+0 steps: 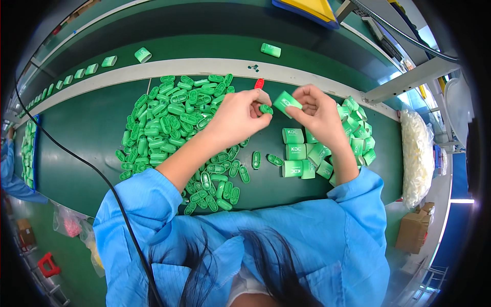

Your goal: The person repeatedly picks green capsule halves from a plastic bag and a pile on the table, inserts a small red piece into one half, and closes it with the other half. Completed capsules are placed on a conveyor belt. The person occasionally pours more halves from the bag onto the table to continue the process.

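Observation:
My left hand point(239, 113) is closed on a green oval plastic shell point(265, 109), which sticks out past the fingertips. My right hand point(319, 113) pinches a green printed sleeve point(287, 104), tilted, a short gap away from the shell. Under my left forearm spreads a large heap of green oval shells point(176, 120), some turned hollow side up. Below and beside my right hand lies a group of green printed sleeves point(293, 136). Two loose shells point(256, 160) lie between the heap and the sleeves. A small red piece point(260, 83) is just beyond my left fingers.
Beyond the pale rail point(220, 66), a green belt point(204, 47) carries a spaced row of green sleeves point(109, 61). A plastic bag of pale pieces point(415, 158) hangs at the right edge of the table. A black cable point(92, 166) crosses on the left. A co-worker's blue sleeve point(18, 176) shows far left.

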Action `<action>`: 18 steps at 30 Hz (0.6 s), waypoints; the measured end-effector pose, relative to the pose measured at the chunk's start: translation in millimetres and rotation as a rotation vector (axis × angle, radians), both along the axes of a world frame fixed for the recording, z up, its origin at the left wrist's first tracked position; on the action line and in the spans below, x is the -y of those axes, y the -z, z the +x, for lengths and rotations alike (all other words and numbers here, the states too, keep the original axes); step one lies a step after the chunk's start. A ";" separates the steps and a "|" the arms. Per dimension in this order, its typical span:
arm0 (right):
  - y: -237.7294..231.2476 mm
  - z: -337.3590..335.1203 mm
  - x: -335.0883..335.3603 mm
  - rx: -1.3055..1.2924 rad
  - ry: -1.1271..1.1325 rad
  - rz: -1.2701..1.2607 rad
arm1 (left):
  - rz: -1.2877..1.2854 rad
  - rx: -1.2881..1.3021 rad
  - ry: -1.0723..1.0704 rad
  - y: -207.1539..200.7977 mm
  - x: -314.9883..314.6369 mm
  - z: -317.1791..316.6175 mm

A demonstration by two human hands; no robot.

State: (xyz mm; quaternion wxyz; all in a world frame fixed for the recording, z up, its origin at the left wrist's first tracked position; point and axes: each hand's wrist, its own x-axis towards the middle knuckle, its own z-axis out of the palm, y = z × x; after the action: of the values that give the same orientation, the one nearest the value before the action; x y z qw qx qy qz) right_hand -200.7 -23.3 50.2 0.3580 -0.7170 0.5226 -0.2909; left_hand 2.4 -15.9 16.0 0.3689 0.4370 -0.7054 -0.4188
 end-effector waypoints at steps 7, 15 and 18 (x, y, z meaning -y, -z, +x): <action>9.0 22.9 8.2 0.535 -0.035 0.145 | 0.532 -0.700 0.062 1.5 10.4 10.7; 12.4 9.4 14.1 0.512 -0.054 0.176 | 0.452 -0.640 -0.006 2.0 10.5 5.9; 13.7 9.4 13.9 0.451 -0.072 0.198 | 0.399 -0.572 -0.031 3.9 7.2 3.6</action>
State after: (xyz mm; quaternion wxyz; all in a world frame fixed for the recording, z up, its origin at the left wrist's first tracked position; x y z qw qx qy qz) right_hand -191.3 -37.2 36.5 0.5443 -0.6134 0.4297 -0.3780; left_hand 6.0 -23.1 12.1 0.4652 0.3764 -0.4709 -0.6482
